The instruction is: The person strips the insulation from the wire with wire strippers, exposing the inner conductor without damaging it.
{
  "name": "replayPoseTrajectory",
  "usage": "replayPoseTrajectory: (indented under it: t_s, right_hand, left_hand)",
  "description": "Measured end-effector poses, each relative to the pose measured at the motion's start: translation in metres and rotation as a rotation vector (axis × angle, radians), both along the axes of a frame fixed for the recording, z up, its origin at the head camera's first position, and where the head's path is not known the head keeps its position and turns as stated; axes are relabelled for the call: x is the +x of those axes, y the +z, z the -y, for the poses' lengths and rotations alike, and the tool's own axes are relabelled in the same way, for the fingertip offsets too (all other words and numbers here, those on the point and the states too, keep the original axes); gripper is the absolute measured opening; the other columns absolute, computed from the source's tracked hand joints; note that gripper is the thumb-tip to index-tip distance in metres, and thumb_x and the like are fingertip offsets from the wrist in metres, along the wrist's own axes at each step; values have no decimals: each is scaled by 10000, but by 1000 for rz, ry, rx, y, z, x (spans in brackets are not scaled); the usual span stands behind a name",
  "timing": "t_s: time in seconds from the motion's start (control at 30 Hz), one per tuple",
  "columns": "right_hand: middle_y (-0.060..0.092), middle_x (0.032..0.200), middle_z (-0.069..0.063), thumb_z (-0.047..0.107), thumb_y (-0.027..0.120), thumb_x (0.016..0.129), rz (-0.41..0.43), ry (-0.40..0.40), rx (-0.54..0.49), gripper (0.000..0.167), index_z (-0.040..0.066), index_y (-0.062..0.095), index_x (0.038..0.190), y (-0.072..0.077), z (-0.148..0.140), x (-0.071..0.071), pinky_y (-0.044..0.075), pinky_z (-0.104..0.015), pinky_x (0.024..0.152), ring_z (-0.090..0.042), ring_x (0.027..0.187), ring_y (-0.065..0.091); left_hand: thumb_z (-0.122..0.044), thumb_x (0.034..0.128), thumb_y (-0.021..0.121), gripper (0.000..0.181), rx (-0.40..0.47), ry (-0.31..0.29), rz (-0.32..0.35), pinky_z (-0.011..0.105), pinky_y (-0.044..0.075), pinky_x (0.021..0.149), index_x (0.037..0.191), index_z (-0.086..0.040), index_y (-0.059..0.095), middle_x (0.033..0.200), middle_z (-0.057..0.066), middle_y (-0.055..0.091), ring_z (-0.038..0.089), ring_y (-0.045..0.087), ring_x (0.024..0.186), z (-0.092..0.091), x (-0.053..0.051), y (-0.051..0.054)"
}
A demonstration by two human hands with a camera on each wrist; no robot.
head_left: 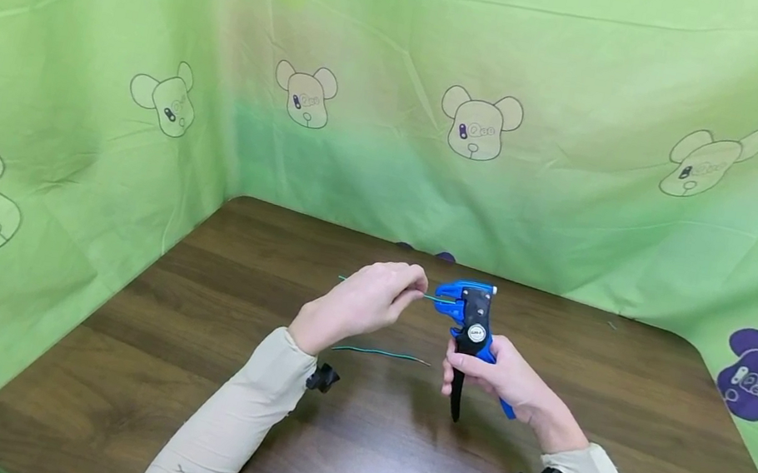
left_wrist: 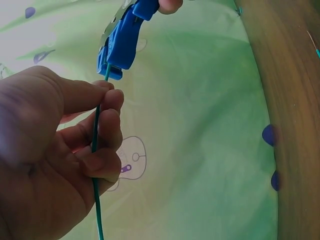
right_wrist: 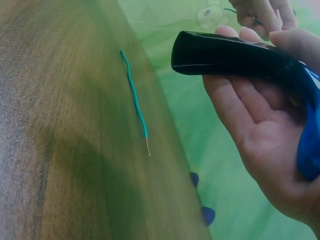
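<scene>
Between thumb and fingertips, my left hand (head_left: pixel 368 298) pinches a green wire (left_wrist: pixel 97 195). One end of that wire goes into the blue jaws of a wire stripper (head_left: pixel 475 317); its tip is hidden inside them. My right hand (head_left: pixel 502 377) grips the stripper by its black and blue handles, with the head upright and the jaws facing left. In the right wrist view, the black handle (right_wrist: pixel 230 55) lies across the curled fingers. A second green wire (head_left: pixel 381 353) lies on the table below the hands, a short bare copper end (right_wrist: pixel 148 146) at its tip.
The brown wooden table (head_left: pixel 173 369) has its back edge against a green curtain (head_left: pixel 377 160) printed with bear heads. A tiny scrap (head_left: pixel 610 325) lies near the back right edge. A black strap mount sits on each wrist.
</scene>
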State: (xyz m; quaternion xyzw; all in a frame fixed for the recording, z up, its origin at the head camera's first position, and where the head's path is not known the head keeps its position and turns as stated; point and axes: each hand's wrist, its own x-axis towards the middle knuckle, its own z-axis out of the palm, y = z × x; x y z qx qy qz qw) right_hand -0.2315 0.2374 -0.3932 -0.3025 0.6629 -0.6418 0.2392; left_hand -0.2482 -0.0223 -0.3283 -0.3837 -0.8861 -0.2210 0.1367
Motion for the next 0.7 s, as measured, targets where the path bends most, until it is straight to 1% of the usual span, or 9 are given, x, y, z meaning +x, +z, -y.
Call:
replayPoseTrajectory:
  t_s: [0.07, 0.2, 0.47, 0.57, 0.7]
  right_hand:
    - [658, 863, -58, 28, 464, 1013, 0, -4, 0, 122, -75, 506, 1066, -1, 1, -1, 569, -457, 830, -223, 783, 692]
    - [660, 853, -57, 41, 480, 1010, 4, -25, 10, 95, -26, 533, 1052, -2, 0, -1, 571, -452, 824, -224, 776, 693]
    - [655, 859, -54, 9, 467, 1008, 3, -2, -12, 85, -1, 542, 1046, -1, 1, 0, 573, -453, 809, -206, 780, 690]
    - [659, 819, -34, 20, 495, 999, -3, -35, 8, 66, 15, 556, 1024, -1, 2, 1, 573, -432, 790, -205, 734, 694]
    - [648, 731, -9, 44, 536, 989, -17, -101, 57, 34, 30, 554, 963, -2, 5, 2, 565, -420, 717, -211, 640, 679]
  left_hand:
    - [-146, 1012, 539, 120, 8, 0, -1, 257, 513, 814, 1050, -91, 640, 979, -6, 675, 114, 604, 865, 0, 0, -1]
    - [-146, 1012, 539, 114, 15, 0, -11, 249, 510, 800, 1046, -96, 635, 980, -8, 679, 107, 601, 849, -1, 0, -2]
    - [-152, 1017, 530, 111, 22, 2, -23, 244, 493, 748, 1036, -98, 626, 963, -1, 678, 97, 577, 808, -2, 1, -2]
    - [-147, 1014, 535, 95, 18, 7, -33, 243, 491, 747, 1026, -109, 621, 953, -8, 674, 96, 576, 806, -2, 2, -2]
    - [-127, 1007, 542, 79, 16, 15, -48, 249, 493, 750, 1015, -112, 620, 946, -10, 673, 101, 580, 810, -2, 2, -2]
